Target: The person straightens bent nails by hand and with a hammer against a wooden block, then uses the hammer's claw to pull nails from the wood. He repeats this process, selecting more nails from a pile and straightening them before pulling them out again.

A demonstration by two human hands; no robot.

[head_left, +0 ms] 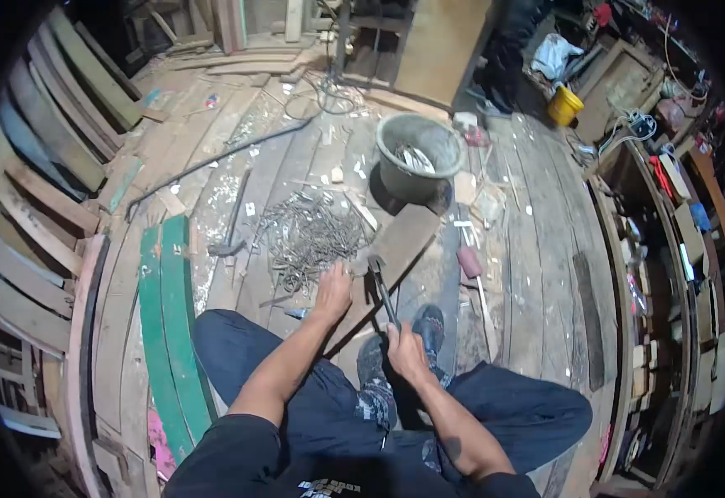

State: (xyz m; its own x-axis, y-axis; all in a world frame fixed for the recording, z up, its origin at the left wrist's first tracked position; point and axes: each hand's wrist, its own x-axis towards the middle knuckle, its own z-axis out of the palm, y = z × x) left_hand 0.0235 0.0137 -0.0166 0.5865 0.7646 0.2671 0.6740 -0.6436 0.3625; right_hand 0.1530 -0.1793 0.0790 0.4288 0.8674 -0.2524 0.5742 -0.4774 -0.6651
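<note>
My right hand (407, 352) is wrapped round the handle of a hammer (386, 297). Its head is at the near part of a wooden board (408, 236) lying on the floor between my legs. My left hand (335, 292) is at the left edge of that board, fingers pinched together; whatever may be between them is too small to make out. Just beyond it spreads a heap of nails (313, 236), dark and tangled, many looking bent.
A grey bucket (418, 158) with some pale pieces inside stands past the board. A red-headed mallet (470, 264) lies to the right, a long metal bar (221, 158) at far left. Green planks (166, 324) lie by my left knee; a shelf (628, 332) lines the right.
</note>
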